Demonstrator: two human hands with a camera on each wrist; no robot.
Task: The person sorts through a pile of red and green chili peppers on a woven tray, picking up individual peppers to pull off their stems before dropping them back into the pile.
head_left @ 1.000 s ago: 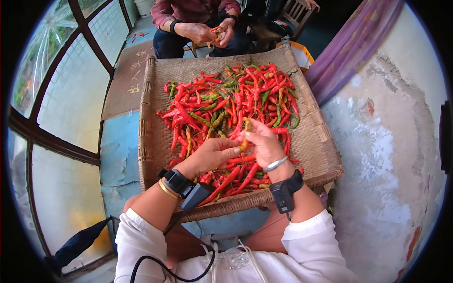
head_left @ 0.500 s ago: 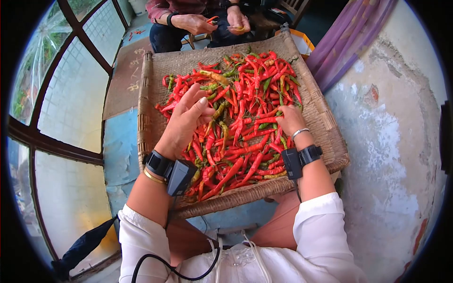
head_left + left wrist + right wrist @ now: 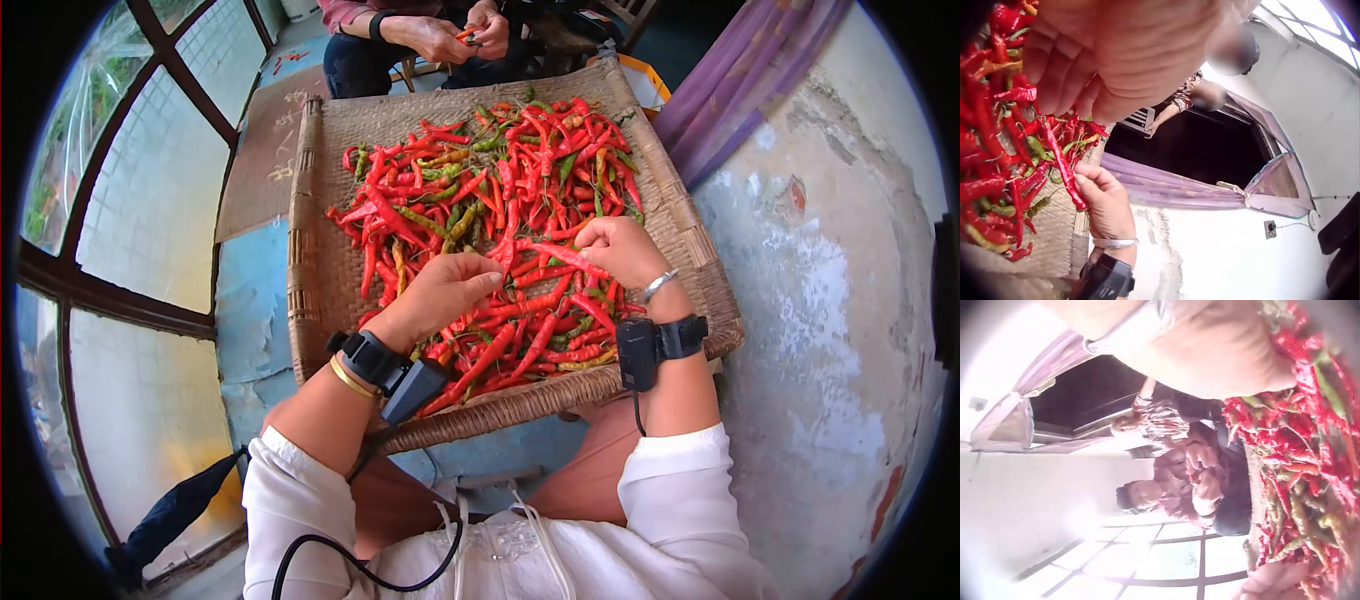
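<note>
A woven tray [image 3: 300, 250] on my lap holds a heap of red and green chilies [image 3: 500, 180]. Over the heap's near right side, my right hand [image 3: 592, 243] pinches one long red chili [image 3: 562, 256] by its end. In the left wrist view the same chili [image 3: 1063, 165] hangs from those fingertips. My left hand [image 3: 490, 283] hovers just left of it, fingers curled and thumb against them. Whether it grips anything is hidden. The left wrist view shows its curled fingers [image 3: 1072, 69] close above the chilies.
Another person [image 3: 440, 35] sits at the tray's far side, handling a chili. A large window [image 3: 130, 200] runs along the left, a peeling wall [image 3: 830, 300] and purple cloth [image 3: 740, 90] along the right. A dark folded umbrella [image 3: 170, 515] lies at lower left.
My left hand came back from the far left of the heap toward the middle. My right hand lifted off the heap holding a red chili. The yellowish chili held earlier is gone from my hands.
</note>
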